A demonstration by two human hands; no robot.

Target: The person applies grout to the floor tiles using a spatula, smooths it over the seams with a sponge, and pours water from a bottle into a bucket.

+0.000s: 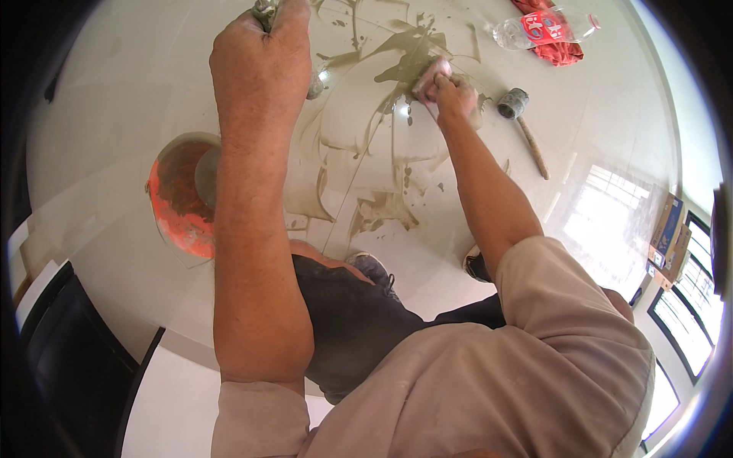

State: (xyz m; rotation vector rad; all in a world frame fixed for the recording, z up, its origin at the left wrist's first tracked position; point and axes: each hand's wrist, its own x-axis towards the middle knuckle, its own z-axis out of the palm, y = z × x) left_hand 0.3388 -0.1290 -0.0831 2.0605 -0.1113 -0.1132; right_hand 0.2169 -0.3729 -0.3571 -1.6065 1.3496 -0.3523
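My left hand [258, 57] is closed at the far left of the smeared patch, near the upper edge of the view. Its fingers curl around something greyish-green, mostly hidden and cut off by the frame. A small grey lump [314, 86] shows beside that wrist. Farther right, my right hand [456, 95] grips a pinkish block [429, 78] that looks like a sponge, pressed to the glossy white tiles [343, 122]. Grey-green paste [408, 65] lies smeared around it, with thin streaks running toward my feet.
An orange-red bucket [172, 217] with murky grey contents stands left of my left forearm. Right of my right hand lies a mallet [524, 126] with a wooden handle. A clear plastic bottle [569, 27] rests against a red cloth [563, 53]. Cardboard boxes [668, 237] stand far right.
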